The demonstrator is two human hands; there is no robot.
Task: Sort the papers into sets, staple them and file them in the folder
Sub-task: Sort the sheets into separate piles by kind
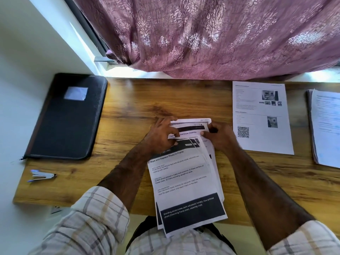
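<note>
single head-worn wide-angle view, looking steeply down and forward over the wooden desk (128, 111), close above both forearms, curtain (202, 34) along the far edge

Both hands on a fanned stack of printed papers (185, 181) mid-desk. Left hand (161, 134) grips the stack's top-left edge, right hand (219, 135) pinches the top-right corner. Near end of the stack hangs off the desk (128, 107) edge over the person's lap. Black folder (68, 116) lies shut at far left, stapler (43, 175) just below it near the desk's left edge. Single printed sheet (261, 116) with a QR code sits right of the hands; another pile (325, 127) at the far right edge. Purple curtain (211, 34) hangs behind the desk.
</note>
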